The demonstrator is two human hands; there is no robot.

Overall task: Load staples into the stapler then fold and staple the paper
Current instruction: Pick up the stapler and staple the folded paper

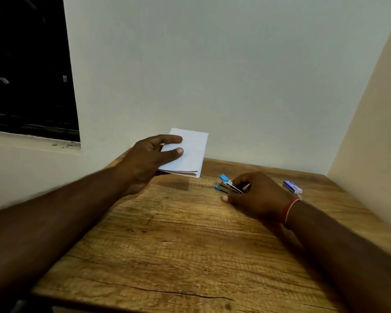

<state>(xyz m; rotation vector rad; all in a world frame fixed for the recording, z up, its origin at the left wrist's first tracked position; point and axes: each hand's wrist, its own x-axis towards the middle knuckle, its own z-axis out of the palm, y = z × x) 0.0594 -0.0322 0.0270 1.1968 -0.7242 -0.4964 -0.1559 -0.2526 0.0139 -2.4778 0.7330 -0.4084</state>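
Note:
My left hand (148,158) holds a folded white paper (190,154) lifted above the far left part of the wooden table (167,245), thumb on top and fingers beneath. A small blue and metal stapler (226,185) lies on the table to the right of the paper. My right hand (255,196) grips the stapler's rear end, fingers curled round it, so only the blue front shows. A red thread band circles that wrist.
A small blue and white staple box (292,187) lies on the table behind my right wrist. White walls close the table at the back and at the right. A dark window opening (29,64) is at the upper left.

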